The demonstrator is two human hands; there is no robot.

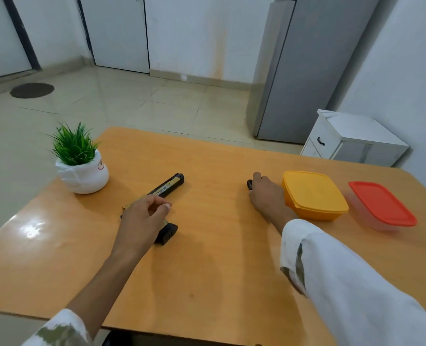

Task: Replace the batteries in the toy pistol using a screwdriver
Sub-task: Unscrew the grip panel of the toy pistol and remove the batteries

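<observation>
A black and gold toy pistol (168,187) lies flat on the orange table (207,258), barrel pointing to the far right, grip toward me. My left hand (143,216) hovers over or rests on its middle, fingers loosely curled; contact is hard to judge. My right hand (269,196) lies palm down further right, covering a small black object (249,184) whose end pokes out at the fingertips. Whether the fingers grip it cannot be told.
A potted green plant (81,161) in a white pot stands at the table's left. A yellow lidded container (314,194) sits just right of my right hand, an orange-lidded clear box (381,206) beyond it. A white cabinet (351,138) stands behind the table.
</observation>
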